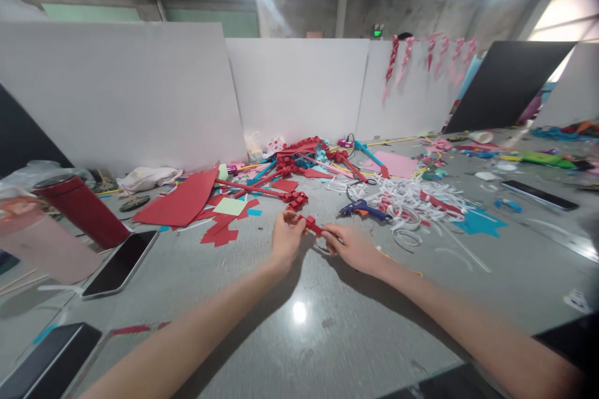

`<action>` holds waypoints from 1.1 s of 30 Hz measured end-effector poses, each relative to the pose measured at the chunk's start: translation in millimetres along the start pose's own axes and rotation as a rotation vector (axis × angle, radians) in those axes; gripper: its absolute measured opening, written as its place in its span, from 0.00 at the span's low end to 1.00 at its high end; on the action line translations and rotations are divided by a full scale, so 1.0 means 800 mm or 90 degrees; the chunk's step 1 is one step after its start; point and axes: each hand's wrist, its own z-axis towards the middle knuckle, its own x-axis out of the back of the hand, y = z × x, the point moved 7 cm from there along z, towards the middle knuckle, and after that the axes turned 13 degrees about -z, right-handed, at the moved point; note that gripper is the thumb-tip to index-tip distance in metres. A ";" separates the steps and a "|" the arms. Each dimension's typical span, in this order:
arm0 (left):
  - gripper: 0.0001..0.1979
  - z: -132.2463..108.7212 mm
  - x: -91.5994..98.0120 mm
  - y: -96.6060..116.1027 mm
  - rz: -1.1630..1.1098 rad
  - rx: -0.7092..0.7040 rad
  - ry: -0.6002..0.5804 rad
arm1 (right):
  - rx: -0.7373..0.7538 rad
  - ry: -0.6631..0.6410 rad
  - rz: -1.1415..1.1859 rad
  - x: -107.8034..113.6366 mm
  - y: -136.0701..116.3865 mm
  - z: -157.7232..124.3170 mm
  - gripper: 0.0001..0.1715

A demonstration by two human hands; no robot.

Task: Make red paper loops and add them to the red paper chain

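Note:
My left hand and my right hand meet over the grey table, both pinching a small folded red paper piece held between them just above the surface. The left fingers close on its left end, the right fingers on its right end. Just beyond it lies another folded red paper chain on a red stick. A blue glue gun lies a little right of my hands.
Red paper sheets, scraps and white paper strips litter the middle. A red bottle and a phone sit at left, another phone at right. White partition boards close off the back.

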 end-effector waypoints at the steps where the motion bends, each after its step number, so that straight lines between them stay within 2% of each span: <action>1: 0.11 0.001 0.001 -0.004 0.001 0.001 0.038 | -0.008 0.007 0.006 0.000 0.002 0.000 0.24; 3: 0.10 0.003 -0.008 -0.015 -0.021 0.026 0.018 | -0.019 0.016 0.021 0.000 0.005 0.000 0.23; 5: 0.11 0.001 -0.020 -0.026 -0.075 0.053 -0.066 | -0.019 0.017 0.031 0.000 0.007 0.000 0.22; 7: 0.15 -0.002 -0.025 -0.030 -0.134 0.048 -0.125 | -0.014 0.013 0.036 -0.001 0.007 0.000 0.22; 9: 0.18 -0.005 -0.024 -0.029 -0.179 0.022 -0.146 | -0.013 0.009 0.037 -0.001 0.007 0.000 0.22; 16: 0.21 -0.008 -0.020 -0.028 -0.217 0.005 -0.158 | -0.005 0.027 0.042 0.000 0.004 0.000 0.21; 22: 0.21 -0.003 -0.011 -0.035 -0.213 0.004 -0.114 | -0.032 0.080 0.036 0.011 0.008 -0.002 0.15; 26: 0.22 -0.001 -0.006 -0.037 -0.223 -0.004 -0.086 | 0.073 0.084 0.008 0.019 -0.009 -0.006 0.18; 29: 0.23 -0.002 -0.007 -0.032 -0.220 -0.011 -0.090 | 0.148 0.092 -0.028 0.017 -0.015 -0.008 0.14; 33: 0.25 -0.009 -0.015 -0.025 -0.218 0.008 -0.130 | 0.157 0.107 -0.038 0.009 -0.006 -0.006 0.14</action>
